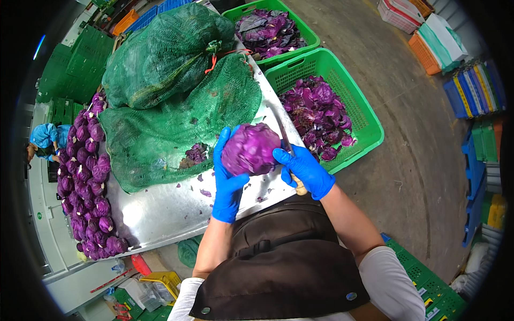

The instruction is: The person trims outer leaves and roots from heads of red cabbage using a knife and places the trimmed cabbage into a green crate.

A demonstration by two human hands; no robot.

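Observation:
A purple cabbage head [251,149] rests in my left hand [229,180], which wears a blue glove, its thumb and fingers around the left side. My right hand [307,170], gloved the same way, grips a knife by its light wooden handle [299,185]. The dark curved blade [282,127] points up and away, beside the cabbage's right side. My right thumb is at the cabbage's edge; whether it presses on it I cannot tell. Beneath both hands lies the metal tabletop [160,216], with scraps of purple leaf on it.
A flattened green mesh bag [176,132] and a full one [168,56] cover the table's far part. Several purple cabbages [86,188] line its left edge. Green crates [361,132] [311,32] of loose leaves stand at right. Another person [45,136] bends over at far left.

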